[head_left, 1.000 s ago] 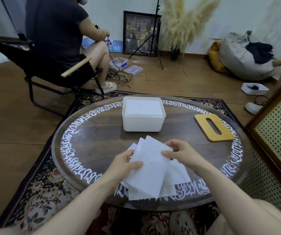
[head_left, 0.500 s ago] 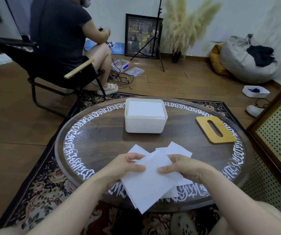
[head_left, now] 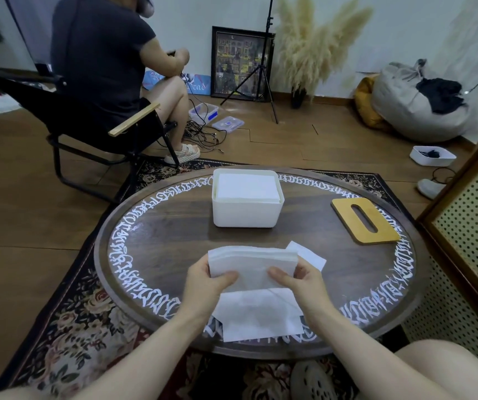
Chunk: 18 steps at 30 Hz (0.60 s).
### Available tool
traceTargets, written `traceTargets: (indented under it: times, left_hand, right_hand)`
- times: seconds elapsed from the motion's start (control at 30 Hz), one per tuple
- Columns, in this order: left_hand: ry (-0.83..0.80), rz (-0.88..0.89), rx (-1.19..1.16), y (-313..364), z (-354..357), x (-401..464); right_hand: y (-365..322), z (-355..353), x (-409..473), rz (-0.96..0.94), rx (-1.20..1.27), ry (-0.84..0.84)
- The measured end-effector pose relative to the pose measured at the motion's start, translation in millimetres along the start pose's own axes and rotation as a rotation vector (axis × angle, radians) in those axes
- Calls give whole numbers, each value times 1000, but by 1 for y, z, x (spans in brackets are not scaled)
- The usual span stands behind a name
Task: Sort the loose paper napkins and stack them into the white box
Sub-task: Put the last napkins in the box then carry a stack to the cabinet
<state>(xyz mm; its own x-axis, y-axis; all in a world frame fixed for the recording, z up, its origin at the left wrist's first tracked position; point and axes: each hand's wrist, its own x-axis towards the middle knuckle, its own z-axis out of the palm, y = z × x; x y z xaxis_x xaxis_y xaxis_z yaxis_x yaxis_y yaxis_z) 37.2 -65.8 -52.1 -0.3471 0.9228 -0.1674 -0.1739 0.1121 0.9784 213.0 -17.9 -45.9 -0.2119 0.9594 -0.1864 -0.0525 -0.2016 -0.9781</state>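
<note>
A squared-up stack of white paper napkins (head_left: 253, 262) is held just above the round table's near side. My left hand (head_left: 207, 280) grips its left end and my right hand (head_left: 301, 280) grips its right end, thumbs on top. More loose napkins (head_left: 256, 316) lie flat on the table under my hands, and one napkin corner (head_left: 308, 254) sticks out to the right. The white box (head_left: 246, 215) stands at the table's middle, farther away, with napkins stacked inside it.
A yellow wooden lid with a slot (head_left: 364, 220) lies on the round dark table (head_left: 174, 241) at the right. A person sits in a folding chair (head_left: 88, 122) beyond the table at the left. A perforated cabinet (head_left: 468, 241) stands close on the right.
Both hands gathered the fanned, tilted napkins into one even horizontal stack and raised it slightly. Other napkins stayed on the table beneath.
</note>
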Motion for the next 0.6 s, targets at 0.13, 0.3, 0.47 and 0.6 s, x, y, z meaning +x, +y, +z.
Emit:
traceTargets:
  times: [0.13,0.3,0.47,0.6]
  left_hand:
    - [-20,3,37,-12,-6,-2]
    - [-23,-37,54,-22,-9,0]
    - [-67,-16,76,-21,-3,1]
    - [-80,-16,69,-22,-2,3]
  right_hand:
    - [9,-5,-1,-3,-41,-29]
    - [18,-6,3,13,-51,-31]
    - [23,3,1,-39,-137,-71]
    - [28,3,1,-55,-168,-80]
